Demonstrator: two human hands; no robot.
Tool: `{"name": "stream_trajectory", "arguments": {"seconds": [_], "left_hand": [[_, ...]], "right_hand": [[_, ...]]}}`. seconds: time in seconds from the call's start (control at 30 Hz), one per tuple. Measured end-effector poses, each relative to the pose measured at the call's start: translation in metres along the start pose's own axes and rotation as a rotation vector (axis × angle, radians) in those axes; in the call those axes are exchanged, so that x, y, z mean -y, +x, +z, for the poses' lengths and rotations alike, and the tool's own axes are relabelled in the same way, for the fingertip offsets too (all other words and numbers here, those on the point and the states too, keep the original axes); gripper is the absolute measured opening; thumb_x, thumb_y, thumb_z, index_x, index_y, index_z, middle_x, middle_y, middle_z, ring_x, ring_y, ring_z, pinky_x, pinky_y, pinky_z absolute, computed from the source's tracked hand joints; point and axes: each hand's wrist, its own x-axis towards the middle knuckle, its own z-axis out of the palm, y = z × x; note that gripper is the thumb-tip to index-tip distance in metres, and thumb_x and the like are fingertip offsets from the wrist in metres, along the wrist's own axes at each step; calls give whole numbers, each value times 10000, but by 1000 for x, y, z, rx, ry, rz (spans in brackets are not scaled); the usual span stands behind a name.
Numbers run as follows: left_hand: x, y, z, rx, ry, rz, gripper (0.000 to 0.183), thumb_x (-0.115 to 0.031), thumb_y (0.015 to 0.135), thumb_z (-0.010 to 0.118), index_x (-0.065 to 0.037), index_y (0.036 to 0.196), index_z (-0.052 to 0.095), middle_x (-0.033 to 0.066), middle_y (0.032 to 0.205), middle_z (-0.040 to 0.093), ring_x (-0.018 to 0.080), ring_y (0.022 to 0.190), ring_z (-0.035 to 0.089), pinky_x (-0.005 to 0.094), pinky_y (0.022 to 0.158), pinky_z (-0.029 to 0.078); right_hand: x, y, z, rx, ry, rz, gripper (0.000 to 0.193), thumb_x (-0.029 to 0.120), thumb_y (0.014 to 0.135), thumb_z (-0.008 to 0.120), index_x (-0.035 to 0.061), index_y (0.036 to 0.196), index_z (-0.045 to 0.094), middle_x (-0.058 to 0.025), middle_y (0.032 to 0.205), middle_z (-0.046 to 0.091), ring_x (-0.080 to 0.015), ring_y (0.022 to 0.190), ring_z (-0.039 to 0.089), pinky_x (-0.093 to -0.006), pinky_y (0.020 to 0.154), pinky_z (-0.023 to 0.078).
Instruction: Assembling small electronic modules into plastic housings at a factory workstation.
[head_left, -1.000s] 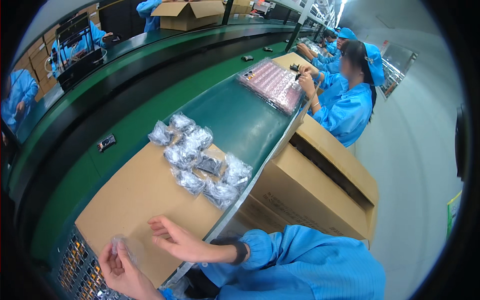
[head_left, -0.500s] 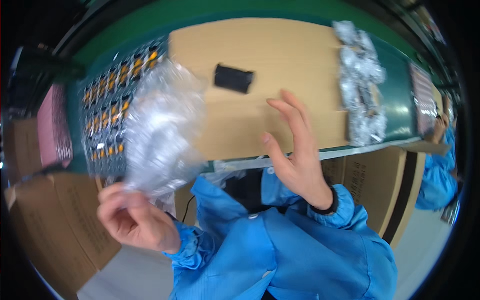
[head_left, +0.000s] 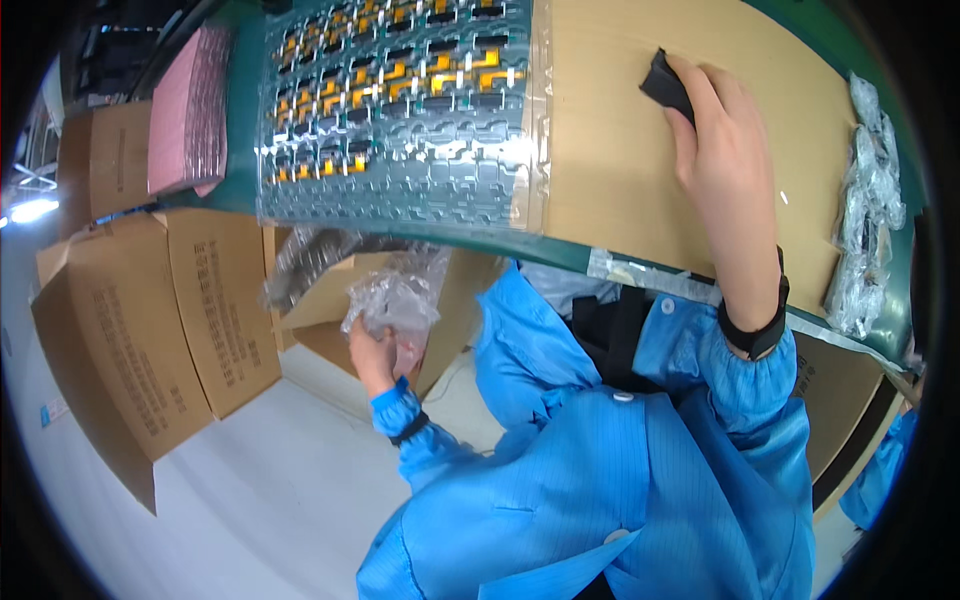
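Note:
My left hand (head_left: 372,355) is low at the left, below the table edge, with its fingers closed on a crumpled clear plastic wrap (head_left: 405,293). The wrap hangs over the mouth of an open cardboard box (head_left: 445,340). My right hand (head_left: 728,140) reaches over the cardboard sheet (head_left: 610,150) on the table. Its thumb and fingers pinch a small black rectangular piece (head_left: 663,85), partly hidden behind the fingers. Left of the sheet lies a clear plastic tray (head_left: 440,185) with rows of small black and orange electronic parts.
A pink stack in clear wrap (head_left: 187,115) stands beyond the tray's left side. Crumpled clear wraps (head_left: 868,220) line the sheet's right edge. Large open cartons (head_left: 150,330) stand on the floor at left. Another person's blue sleeve (head_left: 880,470) shows at far right.
My left hand has carried the plastic wrap off the table and down over the box. My right hand has closed on the black piece. The view has shifted left, uncovering the tray.

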Motion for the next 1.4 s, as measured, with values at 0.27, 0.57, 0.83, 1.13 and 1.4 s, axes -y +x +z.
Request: {"name": "stream_trajectory", "arguments": {"seconds": [0.27,0.57,0.83,1.13,1.4], "left_hand": [[-168,54,-163,-350,-816,187,225,-131,866,699,1,1048,690,123,899,686,215,756,646,325,740,510],[-216,119,-151,-291,-306,387,251,-269,855,711,-24,910,724,135,927,613,323,918,579,421,805,460],[-218,135,-180,-55,-438,359,202,-201,825,746,-11,884,710,90,940,648,194,896,601,309,774,453],[-277,29,-214,-323,-1085,1331,275,-275,481,855,-206,730,761,69,1028,594,259,996,535,401,839,479],[-301,1,-221,-318,-1155,1485,291,-242,497,830,-263,783,779,14,985,647,249,996,558,318,744,481]], "right_hand": [[27,-6,-44,146,77,259,384,83,848,661,46,1222,582,-215,1101,608,-399,991,590,-420,809,492],[10,-25,-62,197,35,533,310,288,875,717,12,877,576,-152,531,559,-329,445,540,-398,455,416],[1,-50,-81,496,194,606,434,312,820,785,-2,1024,566,-92,510,515,-210,429,488,-346,434,349],[62,-38,-80,778,1677,982,501,466,998,513,-3,912,670,-2,650,585,-72,533,517,-217,460,386],[50,-46,-91,733,1695,755,233,241,961,647,16,910,678,20,644,584,-26,487,473,-193,430,351]]}}
